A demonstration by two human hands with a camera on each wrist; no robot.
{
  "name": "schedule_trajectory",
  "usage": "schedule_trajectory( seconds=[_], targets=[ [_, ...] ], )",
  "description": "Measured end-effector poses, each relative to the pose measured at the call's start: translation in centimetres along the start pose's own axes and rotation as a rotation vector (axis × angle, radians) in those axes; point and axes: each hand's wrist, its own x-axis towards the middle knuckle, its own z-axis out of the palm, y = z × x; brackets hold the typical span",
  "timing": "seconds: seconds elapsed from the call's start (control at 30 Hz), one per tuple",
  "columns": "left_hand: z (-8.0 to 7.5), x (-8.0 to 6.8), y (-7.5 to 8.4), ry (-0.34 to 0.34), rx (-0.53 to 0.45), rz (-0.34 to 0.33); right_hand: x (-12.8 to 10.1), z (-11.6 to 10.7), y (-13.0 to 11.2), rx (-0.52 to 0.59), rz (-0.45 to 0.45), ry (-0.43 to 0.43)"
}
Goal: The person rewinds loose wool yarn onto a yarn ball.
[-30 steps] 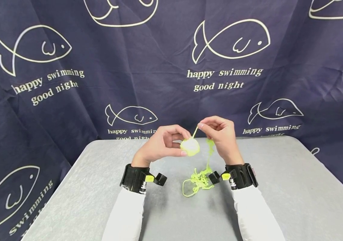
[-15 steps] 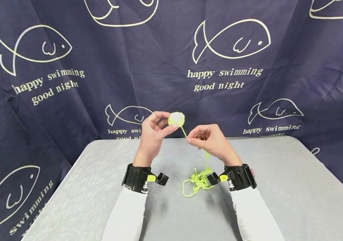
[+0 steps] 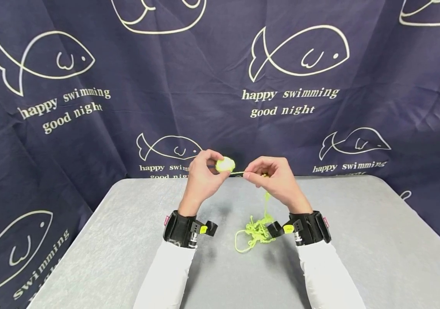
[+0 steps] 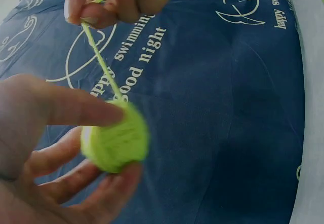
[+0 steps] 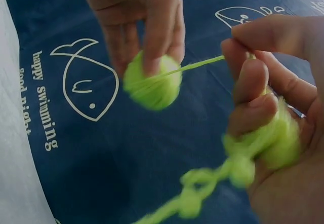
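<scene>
Clearly Readable: "happy swimming" and "good night"

Both phrases are printed in white on the dark blue cloth (image 3: 220,116), below outlined fish. In front of it, my left hand (image 3: 206,178) pinches the yellow-green yarn ball (image 3: 226,165) between thumb and fingers; from the head view, it appears just above the table's far edge. My right hand (image 3: 271,176) pinches the straight strand (image 3: 237,172) leading from the ball, its curled fingers also gripping a bunch of yarn (image 5: 278,138). More yarn hangs down to a loose tangle (image 3: 258,229) on the grey table (image 3: 135,236), well in from the left and right edges. My black wristbands (image 3: 310,227) carry red tags (image 3: 326,222), their lettering too small to read.
</scene>
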Motion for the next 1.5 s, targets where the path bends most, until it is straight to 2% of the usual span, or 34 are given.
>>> schedule_trajectory(
  seconds=[0.1,0.17,0.23,0.37,0.47,0.53,0.6,0.67,0.77,0.87,0.93,1.03,1.23,1.3,1.37,1.43,1.5],
  targets=[
    [-0.1,0.0,0.1,-0.128,0.100,-0.038,0.1,-0.1,-0.1,0.053,-0.007,0.073],
    [-0.2,0.1,0.2,-0.228,0.122,-0.068,0.3,-0.2,-0.1,0.114,-0.022,0.133],
    [-0.2,0.3,0.3,-0.336,0.112,-0.084,0.5,-0.3,-0.2,0.194,-0.046,0.189],
    [-0.4,0.3,0.4,-0.565,0.031,-0.093,0.7,-0.3,-0.2,0.342,-0.074,0.251],
    [-0.6,0.1,0.4,-0.716,-0.059,-0.058,0.6,-0.3,-0.1,0.404,-0.066,0.298],
    [-0.7,0.0,0.4,-0.801,-0.155,-0.017,0.6,-0.4,0.0,0.413,-0.048,0.337],
    [-0.8,0.0,0.7,-0.861,-0.305,0.020,0.7,-0.5,0.2,0.395,-0.023,0.362],
    [-1.0,0.0,0.9,-0.877,-0.472,0.043,0.6,-0.7,0.4,0.353,0.021,0.368],
    [-1.3,0.0,1.2,-0.808,-0.708,0.062,0.6,-0.9,0.8,0.248,0.107,0.334],
    [-1.5,0.0,1.5,-0.667,-0.860,0.085,0.4,-0.9,1.0,0.135,0.178,0.251],
    [-1.5,0.0,1.6,-0.554,-0.906,0.101,0.3,-0.8,1.0,0.070,0.200,0.189],
    [-1.3,0.0,1.7,-0.380,-0.946,0.087,0.2,-0.6,1.0,-0.009,0.209,0.105],
    [-0.8,0.1,1.7,-0.079,-1.035,-0.034,0.0,-0.1,0.9,-0.084,0.180,-0.006],
    [-0.5,0.3,1.5,0.019,-1.019,-0.059,-0.1,0.0,0.8,-0.095,0.162,-0.039],
    [-0.2,0.4,1.3,0.106,-0.944,-0.064,-0.1,0.2,0.7,-0.114,0.146,-0.065],
    [0.0,0.4,1.1,0.177,-0.820,-0.050,-0.1,0.4,0.5,-0.129,0.131,-0.082],
    [0.2,0.3,0.8,0.216,-0.656,-0.029,-0.1,0.6,0.4,-0.147,0.124,-0.087]
  ],
)
